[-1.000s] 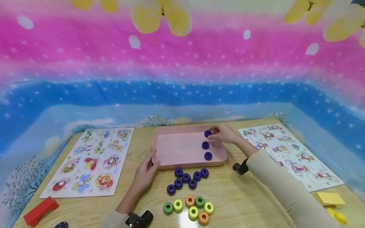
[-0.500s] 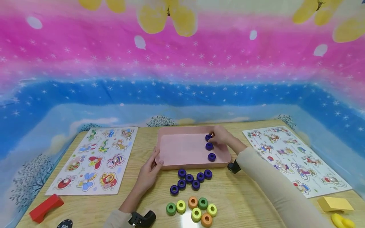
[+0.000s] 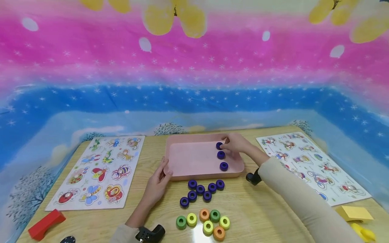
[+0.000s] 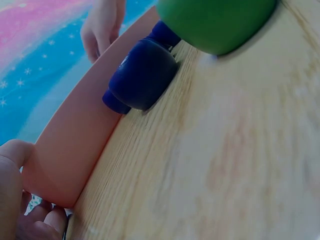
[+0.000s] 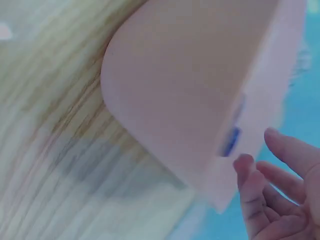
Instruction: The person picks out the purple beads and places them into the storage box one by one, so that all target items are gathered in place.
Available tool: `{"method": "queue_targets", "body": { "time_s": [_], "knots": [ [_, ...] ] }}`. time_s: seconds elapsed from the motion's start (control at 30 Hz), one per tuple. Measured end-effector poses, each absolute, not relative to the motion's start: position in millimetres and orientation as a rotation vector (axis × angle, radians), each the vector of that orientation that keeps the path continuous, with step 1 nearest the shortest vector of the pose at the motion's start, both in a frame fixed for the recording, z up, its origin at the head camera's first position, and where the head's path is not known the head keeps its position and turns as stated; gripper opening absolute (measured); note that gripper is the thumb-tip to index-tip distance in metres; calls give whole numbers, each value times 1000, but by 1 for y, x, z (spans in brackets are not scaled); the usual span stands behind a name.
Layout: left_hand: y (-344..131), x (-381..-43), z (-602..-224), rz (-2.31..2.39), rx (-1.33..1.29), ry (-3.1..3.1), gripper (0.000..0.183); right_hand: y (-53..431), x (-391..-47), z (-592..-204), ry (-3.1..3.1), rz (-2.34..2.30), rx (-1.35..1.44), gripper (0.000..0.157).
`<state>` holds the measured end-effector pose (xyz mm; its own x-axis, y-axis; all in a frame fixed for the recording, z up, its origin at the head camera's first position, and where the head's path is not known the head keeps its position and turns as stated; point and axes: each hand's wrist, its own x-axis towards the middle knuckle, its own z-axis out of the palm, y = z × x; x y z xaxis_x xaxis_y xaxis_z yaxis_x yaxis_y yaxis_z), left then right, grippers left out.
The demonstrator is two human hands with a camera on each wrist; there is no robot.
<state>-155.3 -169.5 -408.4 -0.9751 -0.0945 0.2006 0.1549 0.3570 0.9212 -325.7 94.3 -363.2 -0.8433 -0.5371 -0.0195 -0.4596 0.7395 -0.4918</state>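
Note:
My left hand [image 3: 157, 185] grips the front left corner of a pink tray [image 3: 194, 157]. In the left wrist view its thumb [image 4: 17, 151] lies over the rim, with the other fingers curled below the corner. Three dark blue rings stand in a column near the tray's right end: a back ring [image 3: 218, 145], a middle ring [image 3: 221, 155] and a front ring [image 3: 223, 166]. My right hand [image 3: 237, 143] reaches over the right end, fingertips right beside the back ring. In the right wrist view thumb and fingers stand apart with nothing between them; a blue ring [image 5: 231, 142] shows past the tray wall.
Several dark blue rings [image 3: 200, 190] lie before the tray. Nearer are green, yellow and orange rings [image 3: 204, 214]. Picture puzzle boards flank the tray: a left board [image 3: 101, 162] and a right board [image 3: 291, 170]. A red block [image 3: 45, 224] and yellow block [image 3: 355, 213] lie at the sides.
The back ring has shifted slightly left and forward in the tray, coming nearer the middle ring. My right hand's fingers have spread from it. The left hand keeps its hold.

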Motion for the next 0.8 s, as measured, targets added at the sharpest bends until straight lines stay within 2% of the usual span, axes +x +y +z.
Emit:
{"method": "queue_targets", "body": {
  "time_s": [0.03, 0.17, 0.3, 0.43, 0.6, 0.7, 0.8],
  "knots": [
    [-170, -155, -409, -1659, -48, -2403, 44, 96, -322, -361, 2780, -768, -823, 35],
    [-172, -154, -409, -1654, -37, -2406, 45, 103, -303, -354, 2767, -921, -987, 23],
    [-177, -160, -417, -1646, -61, -2402, 46, 110, -271, -348, 2737, -971, -1119, 11],
    [-182, -167, -431, -1634, -88, -2414, 47, 115, -237, -352, 2684, -974, -1141, 9],
    [-182, -168, -437, -1614, -100, -2424, 47, 116, -212, -374, 2629, -888, -1120, 21],
    [-181, -168, -437, -1608, -98, -2420, 47, 115, -206, -387, 2617, -865, -1096, 32],
    [-179, -169, -436, -1619, -113, -2407, 47, 112, -205, -394, 2615, -852, -1094, 35]
  ]
}}
